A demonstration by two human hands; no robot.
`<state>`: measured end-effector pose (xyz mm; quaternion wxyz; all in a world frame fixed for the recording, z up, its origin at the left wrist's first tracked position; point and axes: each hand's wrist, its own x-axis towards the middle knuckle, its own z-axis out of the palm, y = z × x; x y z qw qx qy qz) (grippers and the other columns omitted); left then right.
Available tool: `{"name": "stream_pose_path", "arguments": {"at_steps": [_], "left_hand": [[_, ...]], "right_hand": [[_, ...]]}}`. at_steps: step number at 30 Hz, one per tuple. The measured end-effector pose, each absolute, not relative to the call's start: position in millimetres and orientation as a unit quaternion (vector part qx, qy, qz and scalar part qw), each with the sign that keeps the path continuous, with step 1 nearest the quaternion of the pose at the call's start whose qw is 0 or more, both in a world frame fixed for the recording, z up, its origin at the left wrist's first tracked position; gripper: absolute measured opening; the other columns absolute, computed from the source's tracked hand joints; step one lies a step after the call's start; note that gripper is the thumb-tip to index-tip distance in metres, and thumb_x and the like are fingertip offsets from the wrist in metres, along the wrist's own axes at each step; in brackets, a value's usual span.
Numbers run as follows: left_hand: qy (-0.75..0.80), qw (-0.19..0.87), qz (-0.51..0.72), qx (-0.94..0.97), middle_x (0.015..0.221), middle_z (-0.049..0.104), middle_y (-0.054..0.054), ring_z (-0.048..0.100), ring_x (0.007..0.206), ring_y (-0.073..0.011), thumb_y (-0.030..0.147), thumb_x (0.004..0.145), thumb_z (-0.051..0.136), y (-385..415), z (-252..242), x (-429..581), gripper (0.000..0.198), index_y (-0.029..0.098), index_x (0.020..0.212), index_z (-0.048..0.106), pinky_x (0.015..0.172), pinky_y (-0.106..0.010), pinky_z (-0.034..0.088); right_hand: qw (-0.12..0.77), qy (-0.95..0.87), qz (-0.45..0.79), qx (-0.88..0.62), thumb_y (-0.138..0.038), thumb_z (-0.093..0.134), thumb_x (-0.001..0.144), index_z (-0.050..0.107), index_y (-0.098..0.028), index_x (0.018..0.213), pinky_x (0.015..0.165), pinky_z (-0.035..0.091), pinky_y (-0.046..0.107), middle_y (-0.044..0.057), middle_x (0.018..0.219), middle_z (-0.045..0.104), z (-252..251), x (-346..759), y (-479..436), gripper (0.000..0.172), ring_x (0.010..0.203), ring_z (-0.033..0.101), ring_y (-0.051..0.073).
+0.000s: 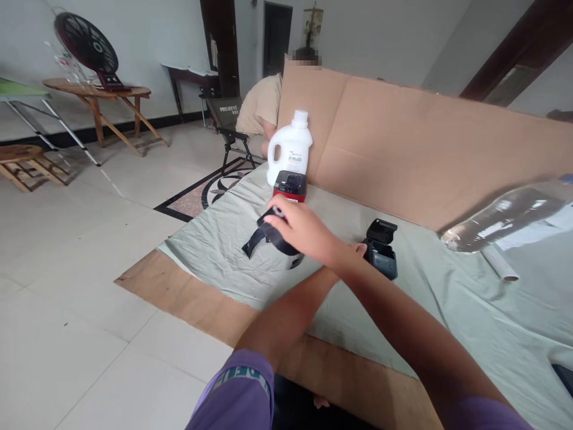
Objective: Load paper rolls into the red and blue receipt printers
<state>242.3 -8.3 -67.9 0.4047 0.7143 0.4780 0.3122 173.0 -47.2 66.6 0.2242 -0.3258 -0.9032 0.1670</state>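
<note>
My arms cross over the cloth. My right hand (pixel 304 228), on the left side of the view, is closed around a dark handheld object (pixel 280 237) whose exact kind I cannot make out. A short black strap-like piece (pixel 254 242) lies beside it on the cloth. My left hand (pixel 359 248) is against the left side of a small dark portable printer (pixel 381 261) with its lid raised; my right forearm hides most of that hand. Just beyond my right hand stands a red and black device (pixel 290 186), in front of a white jug (pixel 290 146).
A tall cardboard sheet (pixel 403 131) stands along the far side of the cloth-covered table (pixel 215 257). At the right lie a large clear plastic bottle (pixel 510 215) and a white roll (pixel 500 263). Behind the cardboard a person (pixel 259 107) sits bent over. A fan (pixel 87 45) stands on a wooden table.
</note>
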Motion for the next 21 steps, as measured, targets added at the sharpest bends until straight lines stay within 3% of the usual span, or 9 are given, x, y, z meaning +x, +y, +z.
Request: {"name": "stream_pose_path", "arguments": {"at_steps": [6,11,15,18,21], "left_hand": [[0.507,0.35,0.299,0.728,0.113,0.073,-0.006,0.066,0.105,-0.0252,0.045,0.102,0.022,-3.9,-77.1,248.3,0.052,0.029,0.117,0.069,0.089,-0.035,0.047],[0.505,0.33,0.292,0.742,0.112,0.074,-0.007,0.067,0.105,-0.0242,0.047,0.102,0.02,1.0,-84.2,252.9,0.055,0.027,0.114,0.07,0.09,-0.035,0.047],[0.513,0.335,0.289,0.736,0.112,0.073,-0.007,0.067,0.105,-0.0235,0.046,0.103,0.021,0.1,-82.7,251.7,0.053,0.028,0.116,0.069,0.09,-0.034,0.047],[0.508,0.361,0.286,0.728,0.111,0.073,-0.008,0.067,0.1,-0.0235,0.047,0.102,0.023,-2.0,-78.6,248.1,0.052,0.026,0.115,0.069,0.087,-0.033,0.048],[0.481,0.401,0.302,0.719,0.105,0.073,-0.009,0.066,0.092,-0.0225,0.048,0.102,0.026,-5.0,-73.3,243.5,0.051,0.022,0.11,0.069,0.084,-0.032,0.048]], "right_hand": [[0.015,-0.938,0.054,-0.342,-0.038,0.043,0.102,0.055,-0.018,0.113,0.064,0.041,0.03,0.009,0.092,0.072,6.7,136.6,-47.2,0.025,0.077,0.068,0.024],[-0.042,-0.94,0.025,-0.337,-0.036,0.044,0.102,0.056,-0.017,0.117,0.073,0.046,0.034,0.012,0.1,0.074,-26.1,139.3,-47.3,0.028,0.085,0.07,0.026],[0.029,-0.945,0.017,-0.324,-0.05,0.044,0.1,0.059,-0.021,0.123,0.086,0.044,0.035,0.011,0.105,0.073,-19.1,149.1,-40.9,0.04,0.094,0.069,0.025],[0.147,-0.919,0.019,-0.366,-0.047,0.04,0.102,0.059,-0.023,0.127,0.083,0.044,0.032,0.009,0.109,0.072,-1.4,157.0,-20.0,0.04,0.095,0.067,0.022],[0.171,-0.897,0.046,-0.406,-0.04,0.041,0.101,0.068,-0.021,0.109,0.076,0.043,0.029,0.007,0.098,0.073,11.1,152.7,13.6,0.034,0.088,0.066,0.02]]}}
